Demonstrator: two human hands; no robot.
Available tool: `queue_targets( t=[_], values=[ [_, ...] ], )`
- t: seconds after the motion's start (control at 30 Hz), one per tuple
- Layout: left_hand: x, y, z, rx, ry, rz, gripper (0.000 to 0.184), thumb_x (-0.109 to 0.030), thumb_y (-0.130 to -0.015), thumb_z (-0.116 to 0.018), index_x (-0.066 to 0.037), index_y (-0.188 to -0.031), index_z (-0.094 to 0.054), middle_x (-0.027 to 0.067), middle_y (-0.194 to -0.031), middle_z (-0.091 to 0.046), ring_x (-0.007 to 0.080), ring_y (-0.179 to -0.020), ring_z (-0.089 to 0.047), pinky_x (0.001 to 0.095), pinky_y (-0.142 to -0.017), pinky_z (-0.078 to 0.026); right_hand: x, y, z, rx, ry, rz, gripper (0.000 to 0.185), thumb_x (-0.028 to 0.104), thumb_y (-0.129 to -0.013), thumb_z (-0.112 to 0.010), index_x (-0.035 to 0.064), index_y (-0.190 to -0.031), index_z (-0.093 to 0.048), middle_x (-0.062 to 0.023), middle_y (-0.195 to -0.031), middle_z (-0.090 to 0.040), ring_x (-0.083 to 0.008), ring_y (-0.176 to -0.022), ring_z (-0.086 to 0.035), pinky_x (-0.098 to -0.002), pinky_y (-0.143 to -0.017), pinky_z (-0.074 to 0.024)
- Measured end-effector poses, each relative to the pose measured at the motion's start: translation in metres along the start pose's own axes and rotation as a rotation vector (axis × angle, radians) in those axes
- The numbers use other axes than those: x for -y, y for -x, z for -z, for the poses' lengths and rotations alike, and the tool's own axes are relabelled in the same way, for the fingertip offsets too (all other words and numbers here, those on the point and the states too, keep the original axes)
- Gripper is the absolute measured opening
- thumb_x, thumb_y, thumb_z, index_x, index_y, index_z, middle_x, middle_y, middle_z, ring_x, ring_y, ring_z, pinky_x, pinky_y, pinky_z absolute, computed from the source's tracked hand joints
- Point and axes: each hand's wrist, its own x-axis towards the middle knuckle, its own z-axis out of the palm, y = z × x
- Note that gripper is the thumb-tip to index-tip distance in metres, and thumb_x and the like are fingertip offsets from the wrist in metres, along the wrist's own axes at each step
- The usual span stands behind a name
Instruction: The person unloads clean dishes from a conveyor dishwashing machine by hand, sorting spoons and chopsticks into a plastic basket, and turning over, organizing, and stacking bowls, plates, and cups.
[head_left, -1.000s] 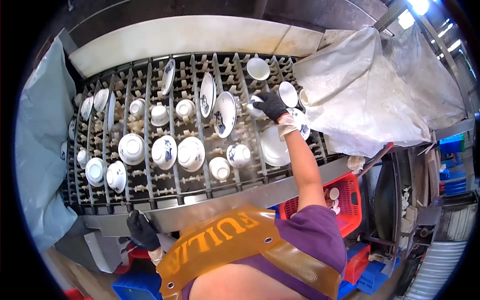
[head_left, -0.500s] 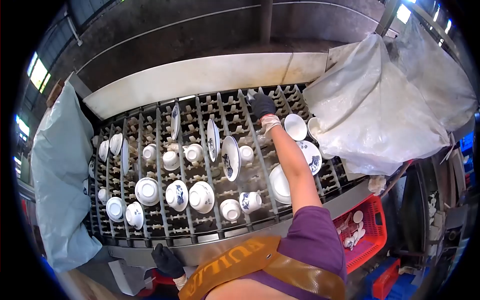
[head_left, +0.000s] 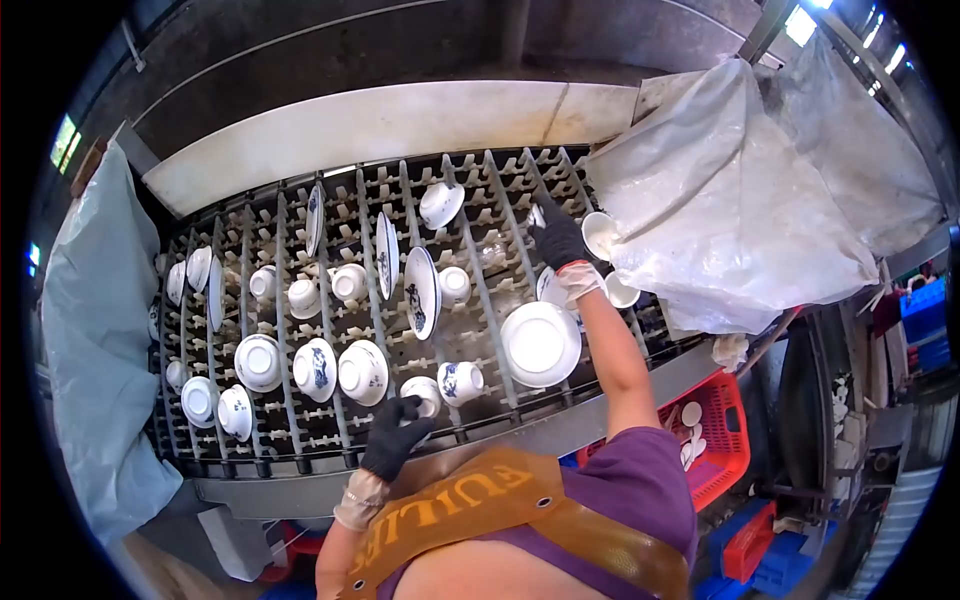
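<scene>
My left hand (head_left: pixel 393 440), in a dark glove, is at the near edge of the rack, its fingers curled against a small white cup (head_left: pixel 426 394). A blue-patterned cup (head_left: pixel 460 382) sits just right of that one. Farther back, my right hand (head_left: pixel 558 238), also gloved, is closed with a small pale edge showing at its fingertips; the kind of thing is hidden. Beside its wrist are a white bowl (head_left: pixel 600 236) and a partly covered dish (head_left: pixel 548 287). A large white bowl (head_left: pixel 541 344) lies upside down below it. Another bowl (head_left: pixel 441 205) stands tilted in the far rows.
The pegged rack (head_left: pixel 350 440) carries several cups, bowls and upright plates (head_left: pixel 424 292). Plastic sheets hang at the right (head_left: pixel 740 210) and left (head_left: pixel 100 350). A red basket (head_left: pixel 735 450) with white spoons stands lower right. A pale panel (head_left: pixel 400 125) borders the far side.
My left hand has risen from below the rack's front edge to the small cup. My right hand has shifted toward the bowls at the right. A bowl now stands in the far rows.
</scene>
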Motion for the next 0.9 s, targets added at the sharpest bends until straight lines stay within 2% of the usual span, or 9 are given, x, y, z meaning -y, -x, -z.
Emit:
queue_targets(
  t=[0.1,0.2,0.33,0.4,0.53,0.7,0.77,0.83,0.9],
  values=[
    [-0.007,-0.026,-0.021,0.066,-0.1,0.007,0.024,-0.012,-0.073,-0.067,-0.001,-0.09,-0.054,0.0048,-0.076,-0.053,0.0107,-0.062,-0.053,0.0234,-0.05,-0.044,-0.01,-0.022,0.0,-0.062,-0.711,-0.071,0.05,0.017,-0.068,-0.074,0.0019,-0.111,-0.055,-0.0161,-0.101,-0.062,-0.0257,-0.091,-0.06,-0.0325,-0.081,-0.0458],
    [-0.008,-0.039,-0.042,0.05,0.085,0.178,0.024,-0.013,-0.073,-0.067,-0.001,-0.089,-0.054,0.0052,-0.077,-0.054,0.0108,-0.062,-0.053,0.0235,-0.05,-0.044,-0.049,-0.035,-0.009,-0.094,-0.22,-0.075,0.063,0.024,-0.066,-0.074,0.0039,-0.12,-0.049,-0.0151,-0.09,-0.063,-0.0287,-0.083,-0.061,-0.0374,-0.075,-0.0488],
    [-0.009,-0.049,-0.034,0.129,-0.107,-0.136,0.016,-0.009,-0.073,-0.065,-0.003,-0.085,-0.055,0.0025,-0.078,-0.054,0.0099,-0.067,-0.051,0.0234,-0.059,-0.044,-0.081,0.002,0.009,-0.435,0.429,0.047,0.073,0.027,-0.069,-0.07,0.0066,-0.13,-0.037,-0.0182,-0.091,-0.063,-0.0331,-0.086,-0.06,-0.0425,-0.076,-0.048],
    [-0.016,-0.05,-0.026,0.296,-0.125,-0.024,0.014,-0.007,-0.075,-0.063,-0.003,-0.085,-0.055,0.0015,-0.078,-0.054,0.0101,-0.074,-0.051,0.0249,-0.068,-0.044,-0.09,0.01,0.013,0.188,0.238,-0.363,0.066,0.018,-0.074,-0.06,0.012,-0.133,-0.033,-0.019,-0.092,-0.062,-0.0317,-0.086,-0.061,-0.0403,-0.077,-0.0477],
    [-0.008,-0.06,-0.047,0.185,-0.114,-0.082,0.021,-0.007,-0.077,-0.062,-0.004,-0.097,-0.057,0.0042,-0.087,-0.059,0.0137,-0.082,-0.055,0.0281,-0.076,-0.045,-0.092,-0.018,0.011,-0.147,0.064,-0.039,0.05,0.013,-0.071,-0.064,0.0071,-0.119,-0.05,-0.0184,-0.1,-0.061,-0.0329,-0.091,-0.06,-0.0392,-0.079,-0.0471],
    [-0.022,-0.064,-0.068,0.102,-0.422,-0.316,0.023,-0.009,-0.078,-0.061,-0.004,-0.101,-0.058,0.0095,-0.094,-0.06,0.0215,-0.088,-0.058,0.0309,-0.079,-0.045,-0.091,-0.102,-0.003,-0.246,-0.539,-0.231,0.047,0.013,-0.071,-0.068,0.0012,-0.114,-0.054,-0.0156,-0.102,-0.062,-0.023,-0.09,-0.061,-0.0334,-0.081,-0.0467],
    [-0.015,-0.055,-0.059,0.092,-0.336,-0.278,0.021,-0.007,-0.078,-0.06,-0.004,-0.099,-0.059,0.0079,-0.091,-0.061,0.0198,-0.086,-0.058,0.0301,-0.078,-0.045,-0.101,-0.101,-0.012,-0.178,-0.492,-0.278,0.046,0.014,-0.072,-0.067,0.001,-0.114,-0.054,-0.0161,-0.103,-0.062,-0.0217,-0.088,-0.061,-0.0329,-0.081,-0.047],
    [-0.019,-0.034,-0.039,0.075,-0.105,-0.044,0.021,-0.005,-0.077,-0.059,-0.004,-0.097,-0.06,0.0071,-0.087,-0.061,0.0177,-0.083,-0.058,0.0296,-0.076,-0.046,-0.106,-0.086,-0.009,0.323,-0.114,-0.095,0.043,0.02,-0.072,-0.069,-0.0003,-0.108,-0.058,-0.0165,-0.101,-0.063,-0.0224,-0.089,-0.061,-0.0331,-0.081,-0.047],
    [-0.012,-0.011,-0.016,-0.061,-0.175,-0.188,0.018,-0.005,-0.078,-0.055,-0.002,-0.096,-0.059,0.0065,-0.086,-0.06,0.0133,-0.078,-0.056,0.0275,-0.07,-0.046,-0.105,-0.043,0.002,0.696,-0.135,0.039,0.04,0.027,-0.071,-0.069,0.0009,-0.1,-0.062,-0.0153,-0.096,-0.064,-0.0241,-0.09,-0.061,-0.0341,-0.08,-0.0467]
  ],
)
